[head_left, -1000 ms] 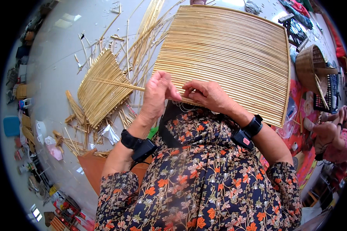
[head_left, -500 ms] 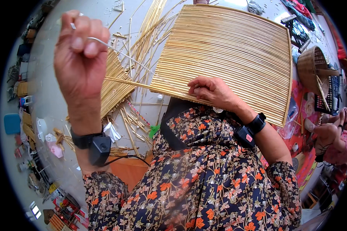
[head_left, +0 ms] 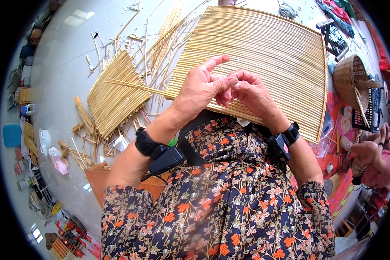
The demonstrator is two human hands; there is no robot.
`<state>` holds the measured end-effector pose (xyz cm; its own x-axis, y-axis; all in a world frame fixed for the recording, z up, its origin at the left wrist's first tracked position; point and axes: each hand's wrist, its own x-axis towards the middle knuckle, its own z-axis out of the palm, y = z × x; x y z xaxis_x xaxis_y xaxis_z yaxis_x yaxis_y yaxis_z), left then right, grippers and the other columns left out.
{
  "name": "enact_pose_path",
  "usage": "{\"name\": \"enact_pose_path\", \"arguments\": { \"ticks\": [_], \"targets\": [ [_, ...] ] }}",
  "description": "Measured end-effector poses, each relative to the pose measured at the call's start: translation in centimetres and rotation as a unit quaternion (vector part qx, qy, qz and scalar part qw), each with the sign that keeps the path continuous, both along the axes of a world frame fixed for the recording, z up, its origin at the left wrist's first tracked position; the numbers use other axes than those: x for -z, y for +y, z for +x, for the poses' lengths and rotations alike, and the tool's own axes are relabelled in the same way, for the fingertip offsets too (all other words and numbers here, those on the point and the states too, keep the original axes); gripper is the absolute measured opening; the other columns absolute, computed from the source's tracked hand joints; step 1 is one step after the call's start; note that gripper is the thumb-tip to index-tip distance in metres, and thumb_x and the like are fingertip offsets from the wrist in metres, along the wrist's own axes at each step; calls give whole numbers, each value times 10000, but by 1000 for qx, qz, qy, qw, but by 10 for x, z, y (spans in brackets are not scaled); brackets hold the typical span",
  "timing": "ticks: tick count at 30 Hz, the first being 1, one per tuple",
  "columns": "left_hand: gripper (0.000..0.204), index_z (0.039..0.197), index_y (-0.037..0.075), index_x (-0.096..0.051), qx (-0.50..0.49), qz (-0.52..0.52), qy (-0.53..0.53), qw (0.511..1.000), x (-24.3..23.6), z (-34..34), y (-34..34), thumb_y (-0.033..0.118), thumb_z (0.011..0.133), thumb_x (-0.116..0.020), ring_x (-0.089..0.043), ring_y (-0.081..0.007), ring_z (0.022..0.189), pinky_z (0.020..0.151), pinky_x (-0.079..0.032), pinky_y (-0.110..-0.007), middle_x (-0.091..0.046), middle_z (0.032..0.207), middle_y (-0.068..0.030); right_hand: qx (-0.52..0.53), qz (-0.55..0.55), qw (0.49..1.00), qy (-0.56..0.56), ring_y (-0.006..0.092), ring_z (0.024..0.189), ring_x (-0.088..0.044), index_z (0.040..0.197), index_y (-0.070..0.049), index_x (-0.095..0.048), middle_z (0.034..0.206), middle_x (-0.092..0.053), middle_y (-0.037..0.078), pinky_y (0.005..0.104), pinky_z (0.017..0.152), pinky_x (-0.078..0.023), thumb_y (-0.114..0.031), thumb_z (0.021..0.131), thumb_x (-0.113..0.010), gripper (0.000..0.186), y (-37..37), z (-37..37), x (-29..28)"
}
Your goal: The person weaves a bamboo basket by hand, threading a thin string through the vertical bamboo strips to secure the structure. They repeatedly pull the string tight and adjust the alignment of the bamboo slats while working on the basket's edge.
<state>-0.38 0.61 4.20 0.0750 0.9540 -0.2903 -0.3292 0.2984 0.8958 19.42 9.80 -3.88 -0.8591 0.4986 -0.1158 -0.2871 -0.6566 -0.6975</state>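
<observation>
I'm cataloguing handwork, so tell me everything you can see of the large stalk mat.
The large stalk mat is a four-sided panel of golden rods that look like plant stalks, packed side by side, running crosswise. A narrow rim borders its right side. Long stalks jut from its near left corner. Its near edge lies by the floral garment. The left hand and right hand overlap its near part; contact is unclear.

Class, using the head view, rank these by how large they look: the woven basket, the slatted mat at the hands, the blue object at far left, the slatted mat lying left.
1. Slatted mat at the hands
2. Slatted mat lying left
3. Woven basket
4. Blue object
</observation>
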Motion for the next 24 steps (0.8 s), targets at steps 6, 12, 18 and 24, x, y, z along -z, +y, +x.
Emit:
{"name": "enact_pose_path", "arguments": {
  "ticks": [6,12,18,24],
  "targets": [
    [815,1640,-36,-371,-44,-60,-137,988,17,7,-3,224,1028,-841,-688,-100,664,620,-590,-235,-723,815,-13,-10,-44,998,34,178,888,-744,1171,-43,-748,1014,-774,61,366,835,-644,-87,1064,-720,120,0,-4,-3],
    [651,1516,7,-484,-82,-88,-160,980,24,12,1,252,1029,-840,-692,-87,681,642,-609,-235,-713,840,-8,25,-69,997,39,194,897,-749,1128,-44,-749,1009,-766,72,378,821,-652,-60,1056,-708,85,0,-6,-2],
    [531,1490,22,-518,-97,-70,-193,974,20,21,-15,322,1106,-730,-775,-137,788,670,-640,-239,-775,1005,-85,20,-85,994,63,185,899,-740,1124,-63,-721,1112,-769,85,344,808,-645,-90,1099,-672,61,-5,-3,5],
    [417,1439,-4,-604,-134,-188,1,973,15,-17,-99,292,1150,-654,-814,-194,877,687,-678,-268,-791,1142,-145,69,-58,996,13,166,850,-765,1121,-83,-627,1117,-788,146,305,742,-653,-168,1171,-591,105,-6,-1,3]
  ]
}}
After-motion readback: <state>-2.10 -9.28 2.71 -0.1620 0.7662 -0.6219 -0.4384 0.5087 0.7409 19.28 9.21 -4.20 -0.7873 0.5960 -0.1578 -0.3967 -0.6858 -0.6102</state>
